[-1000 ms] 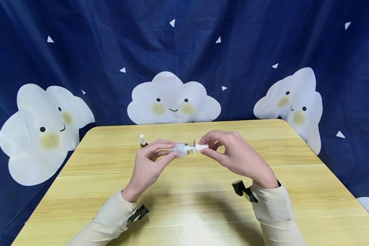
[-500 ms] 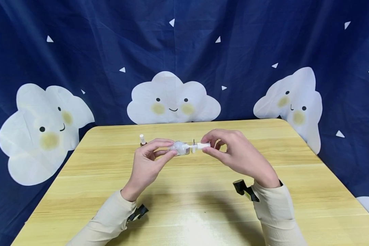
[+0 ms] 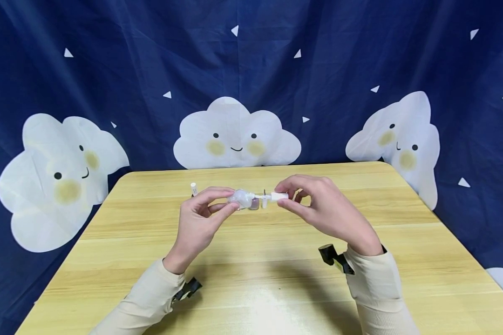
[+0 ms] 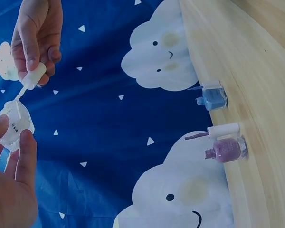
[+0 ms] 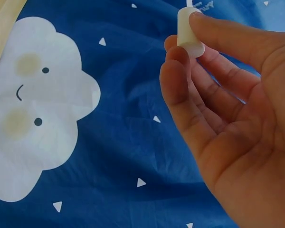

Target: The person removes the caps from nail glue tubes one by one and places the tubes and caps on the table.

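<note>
My left hand [image 3: 201, 221] holds a clear nail polish bottle [image 4: 15, 124] with whitish contents between thumb and fingers, its neck turned to the right. The white brush cap [image 5: 190, 32] is pinched by my right hand [image 3: 318, 204]. A pale brush stem [image 4: 21, 92] spans the gap from cap to bottle neck; whether its tip is inside the neck, I cannot tell. Both hands are raised above the table. Beyond them stands an opened purple nail polish bottle [image 4: 227, 150], its brush cap [image 4: 223, 130] upright next to it, brush pointing up.
A blue nail polish bottle [image 4: 213, 98] stands open with its brush cap [image 4: 211, 84] beside it, hidden from the head view. Behind my left hand a white cap [image 3: 193, 188] shows. The wooden table [image 3: 251, 270] ends at a blue cloud-print curtain [image 3: 251, 56].
My hands have drawn slightly apart, the left one to the left and the right one to the right. More of the brush stem shows, and the purple bottle has come into clearer sight.
</note>
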Demonstrator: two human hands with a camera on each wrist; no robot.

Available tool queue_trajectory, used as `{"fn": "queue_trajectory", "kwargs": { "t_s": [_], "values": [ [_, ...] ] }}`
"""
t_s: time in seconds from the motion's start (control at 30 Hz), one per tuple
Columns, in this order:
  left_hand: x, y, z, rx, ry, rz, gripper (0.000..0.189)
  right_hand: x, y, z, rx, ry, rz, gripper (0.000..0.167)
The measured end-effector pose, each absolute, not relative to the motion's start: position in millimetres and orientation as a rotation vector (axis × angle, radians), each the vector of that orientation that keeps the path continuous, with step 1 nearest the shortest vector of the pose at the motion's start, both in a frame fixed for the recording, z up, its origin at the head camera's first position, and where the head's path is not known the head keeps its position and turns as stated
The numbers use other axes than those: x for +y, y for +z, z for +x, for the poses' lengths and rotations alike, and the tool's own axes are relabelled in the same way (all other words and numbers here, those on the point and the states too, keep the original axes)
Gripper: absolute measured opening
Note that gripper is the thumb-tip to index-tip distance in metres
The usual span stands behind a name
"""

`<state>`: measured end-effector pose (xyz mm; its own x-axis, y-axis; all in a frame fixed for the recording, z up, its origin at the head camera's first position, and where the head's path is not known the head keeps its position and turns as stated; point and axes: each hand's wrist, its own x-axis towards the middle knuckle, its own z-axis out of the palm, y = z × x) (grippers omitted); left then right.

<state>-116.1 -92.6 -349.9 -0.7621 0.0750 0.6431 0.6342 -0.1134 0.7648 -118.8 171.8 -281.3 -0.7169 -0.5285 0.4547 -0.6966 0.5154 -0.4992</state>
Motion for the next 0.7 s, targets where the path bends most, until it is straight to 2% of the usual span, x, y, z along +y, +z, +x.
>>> {"fn": "queue_trajectory", "kwargs": {
  "t_s": [0.47,0.7],
  "values": [
    [-95.4,-345.6,-114.4,-1.76,-1.98,-0.739,0.026,174.6,-280.7,-119.1,-2.51,1.031,0.987,0.017],
    [-95.5,-344.2,-114.1,-1.767,-1.995,-0.69,0.034,175.8,-280.3,-119.8,-2.485,1.071,0.936,0.018]
  ]
}}
